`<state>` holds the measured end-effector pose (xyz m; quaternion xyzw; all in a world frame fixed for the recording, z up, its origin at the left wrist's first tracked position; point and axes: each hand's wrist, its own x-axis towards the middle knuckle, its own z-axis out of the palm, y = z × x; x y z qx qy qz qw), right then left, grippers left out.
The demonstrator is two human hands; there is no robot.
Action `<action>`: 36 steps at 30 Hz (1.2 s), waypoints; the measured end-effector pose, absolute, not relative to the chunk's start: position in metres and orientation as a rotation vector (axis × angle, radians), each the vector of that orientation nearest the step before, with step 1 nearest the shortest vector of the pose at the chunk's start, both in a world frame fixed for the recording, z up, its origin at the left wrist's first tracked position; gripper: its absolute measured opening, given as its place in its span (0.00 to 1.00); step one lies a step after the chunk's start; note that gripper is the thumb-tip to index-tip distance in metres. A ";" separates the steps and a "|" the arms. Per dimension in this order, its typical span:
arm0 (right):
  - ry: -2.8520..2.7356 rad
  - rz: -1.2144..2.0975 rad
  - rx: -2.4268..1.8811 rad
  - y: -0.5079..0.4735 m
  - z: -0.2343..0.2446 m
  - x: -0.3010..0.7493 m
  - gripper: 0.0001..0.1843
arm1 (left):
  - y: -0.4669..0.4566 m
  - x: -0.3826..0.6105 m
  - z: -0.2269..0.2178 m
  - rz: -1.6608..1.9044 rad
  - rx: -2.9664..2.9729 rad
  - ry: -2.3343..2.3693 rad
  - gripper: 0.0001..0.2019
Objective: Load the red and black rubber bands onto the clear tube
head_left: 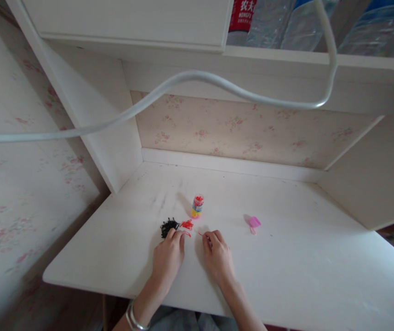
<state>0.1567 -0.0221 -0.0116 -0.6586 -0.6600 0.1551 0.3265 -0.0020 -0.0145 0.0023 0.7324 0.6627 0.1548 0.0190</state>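
My left hand (169, 250) is closed in a pinch at the near edge of two small piles, with a thin red rubber band (186, 233) sticking out at its fingertips. My right hand (218, 258), a little to the right, also pinches a thin reddish rubber band (200, 233). Just beyond the left fingers lie a heap of black rubber bands (168, 226) and a smaller heap of red rubber bands (187, 224). Behind them a small clear jar (197, 207) stands upright, with red and yellow pieces inside. The finger pads themselves are mostly hidden.
A pink lid (254, 222) lies on the white desk (286, 266), right of my hands. A white cable (197, 76) crosses the upper view. Above is a shelf (286, 56) with plastic-wrapped bottles (303, 25). Side panels and a papered wall enclose the desk's back.
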 end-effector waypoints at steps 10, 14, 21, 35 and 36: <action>-1.570 0.414 -1.575 0.000 0.027 0.174 0.18 | -0.031 -0.018 -0.005 0.599 2.268 2.074 0.13; -1.642 0.309 -1.526 0.021 0.062 0.179 0.17 | -0.039 -0.020 -0.013 0.608 2.297 2.004 0.14; -1.975 0.155 -1.545 0.055 0.094 0.173 0.14 | -0.038 -0.024 -0.012 0.645 2.241 1.889 0.14; -2.150 0.076 -1.628 0.072 0.103 0.175 0.12 | -0.039 -0.025 -0.009 0.703 2.184 1.855 0.14; -2.141 0.081 -1.624 0.071 0.103 0.176 0.12 | -0.039 -0.025 -0.009 0.715 2.179 1.848 0.14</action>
